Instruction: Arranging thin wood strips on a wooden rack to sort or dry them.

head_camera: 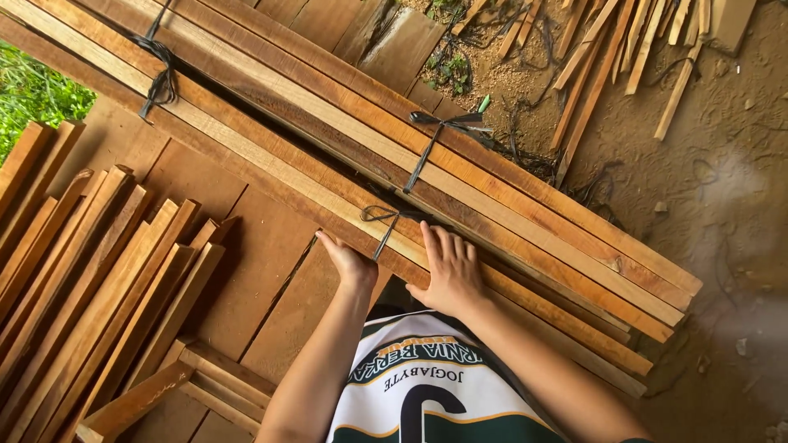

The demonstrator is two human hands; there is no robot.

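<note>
A long bundle of wooden slats (492, 197) runs diagonally from upper left to lower right, bound with dark strap ties (386, 221). My left hand (346, 262) curls over the bundle's near edge, just left of the nearest tie. My right hand (449, 272) lies palm down on the near slats just right of that tie, fingers spread, thumb pointing left. Both forearms reach up from my white and green jersey (427, 385) at the bottom.
Broad brown boards (254, 271) lie under the bundle. A fan of loose slats (90, 279) fills the left side. Short offcuts (197, 381) sit at lower left. Scrap sticks (624, 49) lie on the dirt floor (722, 213) at upper right. Greenery (33, 94) shows far left.
</note>
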